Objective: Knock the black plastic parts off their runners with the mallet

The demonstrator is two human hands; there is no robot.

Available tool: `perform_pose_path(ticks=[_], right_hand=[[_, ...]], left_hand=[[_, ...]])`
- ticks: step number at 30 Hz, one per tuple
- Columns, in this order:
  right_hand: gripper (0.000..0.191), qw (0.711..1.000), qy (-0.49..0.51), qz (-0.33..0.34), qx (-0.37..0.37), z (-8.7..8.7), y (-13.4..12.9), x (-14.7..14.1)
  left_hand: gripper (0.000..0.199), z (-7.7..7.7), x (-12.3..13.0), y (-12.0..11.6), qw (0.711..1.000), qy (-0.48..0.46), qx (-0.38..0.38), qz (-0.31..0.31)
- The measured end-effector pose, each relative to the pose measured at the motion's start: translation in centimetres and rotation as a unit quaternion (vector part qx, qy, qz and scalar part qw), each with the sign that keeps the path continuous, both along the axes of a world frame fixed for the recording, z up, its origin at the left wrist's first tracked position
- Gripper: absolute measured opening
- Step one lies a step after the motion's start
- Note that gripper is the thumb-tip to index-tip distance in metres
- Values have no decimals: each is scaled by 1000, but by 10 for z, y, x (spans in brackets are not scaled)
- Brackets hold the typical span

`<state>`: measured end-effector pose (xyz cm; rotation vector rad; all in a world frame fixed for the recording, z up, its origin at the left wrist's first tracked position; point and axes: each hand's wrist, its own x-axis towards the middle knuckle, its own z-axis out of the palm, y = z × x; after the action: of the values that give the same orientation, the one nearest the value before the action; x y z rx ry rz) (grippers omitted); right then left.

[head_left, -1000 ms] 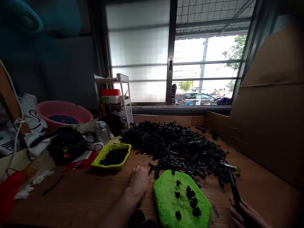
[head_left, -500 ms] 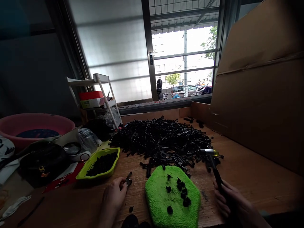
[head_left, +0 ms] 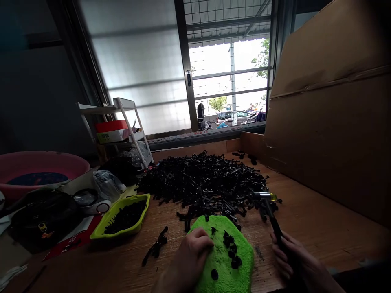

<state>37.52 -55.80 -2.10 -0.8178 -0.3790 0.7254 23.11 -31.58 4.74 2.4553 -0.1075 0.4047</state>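
My left hand [head_left: 194,254] reaches over the left side of a green fuzzy pad [head_left: 224,283]. Its fingers are closed in a pinch near the middle of the pad, and whatever is between the fingertips is hidden. Several small black pieces [head_left: 234,261] lie on the pad, right of my left hand. My right hand [head_left: 288,254] grips a hammer [head_left: 276,228] by its black handle, right of the pad. The hammer's silver head with a yellow tip points up, in front of the dark pile. A long black plastic part [head_left: 156,246] rests on the table left of the pad.
A big heap of black plastic parts [head_left: 204,179] covers the back of the wooden table. At the left stand a yellow-green basket [head_left: 117,235] with black parts and a white shelf [head_left: 139,150]. A cardboard sheet [head_left: 324,122] rises at the right.
My left hand has moved right, from the table onto the green pad, leaving a black part lying on the table. The right hand still grips the hammer. The view has shifted slightly.
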Motion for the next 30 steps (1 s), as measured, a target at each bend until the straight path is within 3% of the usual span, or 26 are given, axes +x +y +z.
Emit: perform_pose_path(ticks=[4,7,10,13,19,25,30], right_hand=[[19,1000,7,1,5,-1,2,3],[20,1000,10,-1,4,0,4,4],[21,1000,8,-6,1,1,5,3],[23,1000,5,-12,-5,1,4,2],[27,999,-2,-30,-20,-5,6,4],[25,999,4,-24,-26,-2,6,3],[21,1000,2,-11,-6,0,4,3]], left_hand=[[22,-6,-18,14,1000,5,-22,-2],[21,0,-20,19,999,-5,-43,15],[21,13,-1,17,996,-38,-65,44],[21,21,30,13,997,-14,-67,40],[17,5,65,15,994,72,-50,70],[14,-10,56,32,983,103,-90,126],[11,1,44,27,979,80,-67,174]])
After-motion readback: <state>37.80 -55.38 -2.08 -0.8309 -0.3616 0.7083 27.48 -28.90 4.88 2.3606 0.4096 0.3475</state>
